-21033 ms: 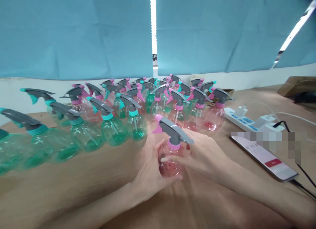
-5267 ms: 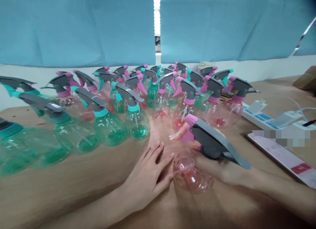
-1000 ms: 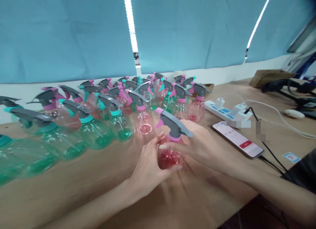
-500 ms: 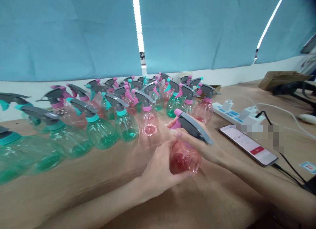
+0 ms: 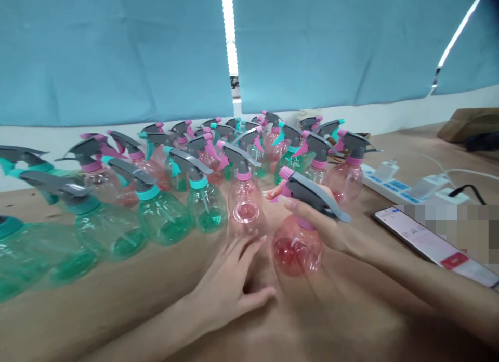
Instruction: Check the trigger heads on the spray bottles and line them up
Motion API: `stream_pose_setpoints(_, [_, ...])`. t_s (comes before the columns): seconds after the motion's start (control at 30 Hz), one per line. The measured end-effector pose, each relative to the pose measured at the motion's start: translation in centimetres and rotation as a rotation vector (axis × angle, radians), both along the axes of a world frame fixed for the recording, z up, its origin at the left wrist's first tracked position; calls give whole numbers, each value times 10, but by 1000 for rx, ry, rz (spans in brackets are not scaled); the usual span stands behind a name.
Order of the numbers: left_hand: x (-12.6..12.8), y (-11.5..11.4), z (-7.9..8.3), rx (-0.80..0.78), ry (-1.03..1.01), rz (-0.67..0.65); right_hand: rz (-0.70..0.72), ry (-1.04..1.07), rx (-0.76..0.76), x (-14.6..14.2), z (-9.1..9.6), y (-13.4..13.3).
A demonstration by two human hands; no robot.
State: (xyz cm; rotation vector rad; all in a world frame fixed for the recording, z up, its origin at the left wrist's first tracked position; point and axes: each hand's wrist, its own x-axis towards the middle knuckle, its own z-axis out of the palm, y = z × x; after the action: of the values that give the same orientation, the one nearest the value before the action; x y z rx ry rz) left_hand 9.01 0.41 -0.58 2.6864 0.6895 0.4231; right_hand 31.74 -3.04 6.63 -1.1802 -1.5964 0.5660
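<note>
Both hands are working low over the surface (image 5: 128, 325). Right hand (image 5: 307, 216) is curling around the neck of a pink spray bottle (image 5: 296, 250), closing beneath its grey sprayer head (image 5: 314, 195), with fingertips showing beside the pink trigger. That bottle is leaning slightly, and red liquid is showing inside; whether its base is touching down, I cannot tell. Left hand (image 5: 224, 281) is spreading palm-down just to the bottle's left, its thumb pointing toward it and gripping nothing.

Just beyond the left fingertips, a paler pink bottle (image 5: 245, 195) is standing upright. A green bottle (image 5: 207, 206) with a turquoise collar is standing to its left, and more green bottles (image 5: 163, 221) are continuing the row leftward. Behind them, pink and green bottles are crowding together. Over on the right, a smartphone (image 5: 409, 234) is lying near a white power strip (image 5: 405, 193) that is carrying plugged-in adapters. Beyond everything, a blue curtain (image 5: 175, 50) is hanging.
</note>
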Motion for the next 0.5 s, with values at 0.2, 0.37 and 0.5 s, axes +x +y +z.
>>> stream_pose_setpoints(0.2, [2, -1, -8, 60, 42, 10, 23, -2, 56, -3, 3, 2])
stream_pose_setpoints(0.37, [1, 0, -11, 75, 55, 17, 6, -56, 74, 1, 2, 1])
stream_pose_setpoints(0.5, [2, 0, -11, 81, 36, 12, -42, -97, 53, 5, -1, 3])
